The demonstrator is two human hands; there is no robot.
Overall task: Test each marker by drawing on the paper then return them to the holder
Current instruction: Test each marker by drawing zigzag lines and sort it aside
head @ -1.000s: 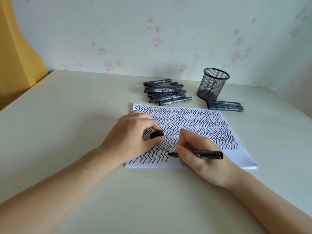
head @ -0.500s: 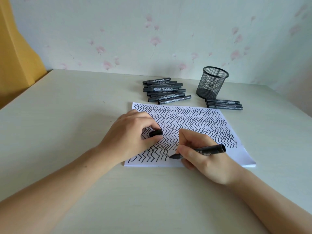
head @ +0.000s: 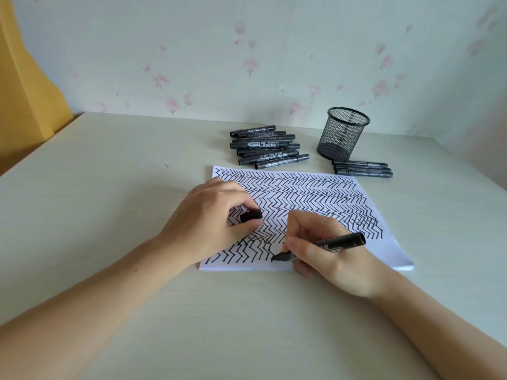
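Observation:
A white paper [head: 389, 250] covered in black zigzag lines lies on the table. My right hand [head: 326, 253] grips an uncapped black marker [head: 340, 242], its tip touching the paper's near edge. My left hand [head: 208, 223] rests on the paper's left side and pinches the marker's black cap [head: 251, 215]. A pile of several black markers [head: 269, 150] lies behind the paper. Three more markers [head: 362, 169] lie in front of the black mesh holder [head: 343, 133], which looks empty.
The pale table [head: 109, 187] meets a flowered wall at the back. A yellow curtain [head: 24, 78] hangs at the far left. The table's right edge runs close to the holder.
The marker's tip has slid down and slightly left along the paper's near edge, and its back end has tilted up. My left hand with the cap has stayed put.

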